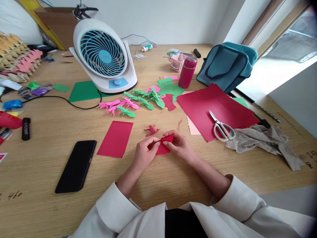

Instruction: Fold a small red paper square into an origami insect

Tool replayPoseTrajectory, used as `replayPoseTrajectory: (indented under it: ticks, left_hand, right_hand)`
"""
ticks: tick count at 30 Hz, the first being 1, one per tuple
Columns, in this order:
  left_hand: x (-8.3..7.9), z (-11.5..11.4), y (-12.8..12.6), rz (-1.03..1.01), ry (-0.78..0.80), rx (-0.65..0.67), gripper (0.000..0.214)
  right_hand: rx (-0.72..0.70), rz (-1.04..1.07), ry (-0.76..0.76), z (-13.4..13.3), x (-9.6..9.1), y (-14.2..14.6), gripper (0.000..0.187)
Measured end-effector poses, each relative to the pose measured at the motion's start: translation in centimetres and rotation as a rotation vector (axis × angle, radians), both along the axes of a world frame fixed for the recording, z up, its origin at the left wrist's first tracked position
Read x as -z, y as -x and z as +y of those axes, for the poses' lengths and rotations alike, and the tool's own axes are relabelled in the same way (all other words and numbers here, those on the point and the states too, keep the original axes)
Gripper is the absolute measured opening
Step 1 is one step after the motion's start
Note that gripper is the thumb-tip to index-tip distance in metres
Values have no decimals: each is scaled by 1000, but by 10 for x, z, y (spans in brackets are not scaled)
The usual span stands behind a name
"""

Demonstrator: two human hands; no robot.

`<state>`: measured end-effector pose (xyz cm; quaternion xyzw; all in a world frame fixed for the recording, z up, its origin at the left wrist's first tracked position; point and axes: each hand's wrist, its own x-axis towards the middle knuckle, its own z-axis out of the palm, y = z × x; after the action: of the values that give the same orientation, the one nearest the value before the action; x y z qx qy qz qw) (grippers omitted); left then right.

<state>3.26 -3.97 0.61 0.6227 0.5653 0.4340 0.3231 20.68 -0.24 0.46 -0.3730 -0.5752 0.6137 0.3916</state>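
Between both hands is a small folded piece of red paper [163, 148], low over the wooden table. My left hand [146, 150] pinches its left side between thumb and fingers. On the opposite side, my right hand [180, 145] grips the upper right edge, its thumb lying on the paper. Just beyond my fingertips rests a small red folded-paper figure [152, 130] with thin legs. A stack of red paper rectangles [116, 138] lies left of my left hand. Farther back sit several green paper figures [142, 99] and pink paper figures [119, 105].
White-handled scissors [221, 129] lie on large red sheets [215, 109] at right, beside a crumpled grey cloth [262, 142]. A black phone [76, 166] is at left. A fan [104, 56], a red bottle [187, 72] and a teal bag [228, 66] stand behind.
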Motion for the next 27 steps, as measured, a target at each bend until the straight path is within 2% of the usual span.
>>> replayPoseTrajectory:
  ticks: [2,5,9,13,16,19,22,24,27]
  left_hand:
    - [0,0,1,75,-64,44,13]
    - [0,0,2,108,-94,86,12]
    - [-2,0,5,128,-94,107,11]
    - [-10,2,12,231,-135,139,15]
    - [-15,5,22,239,-147,91,16]
    - [-16,9,36,220,-148,-60,18]
    - [-15,12,49,209,-125,-206,19]
    - [-16,13,55,184,-104,-249,20]
    - [-17,13,57,154,-76,-245,21]
  right_hand:
    - [-17,-5,25,2,4,2,28]
    - [-32,-11,20,3,6,3,29]
    - [-21,1,-5,1,1,2,31]
    - [-32,-45,-37,-1,-5,2,35]
    - [-5,-44,-53,1,-6,0,40]
    - [47,-80,-100,1,-4,-3,40]
    - [44,-276,-324,-8,-3,-5,35]
    - [-58,-459,-570,-18,-3,-4,36]
    - [-265,-701,-838,-34,-1,0,52]
